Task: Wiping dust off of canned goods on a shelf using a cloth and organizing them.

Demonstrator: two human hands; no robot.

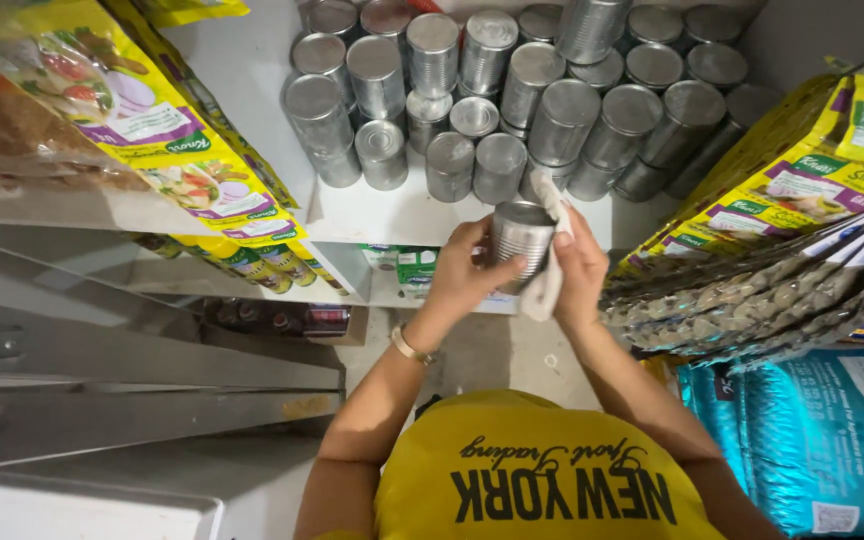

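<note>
Head view: left hand (467, 275) clamped on unlabelled can (519, 238), right hand (579, 270) on cloth (550, 262) (yellow packets (167, 140) leftward).

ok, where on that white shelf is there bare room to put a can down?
The white shelf is bare along its front edge, between the unlabelled tins and the lip, widest just left of the held can. Another bare strip runs up the left side beside the yellow packets. The back and right are crowded with stacked tins.

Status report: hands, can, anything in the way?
Left hand grips can. Right hand presses white cloth against can. Stacked cans on shelf just behind; nothing between.
</note>
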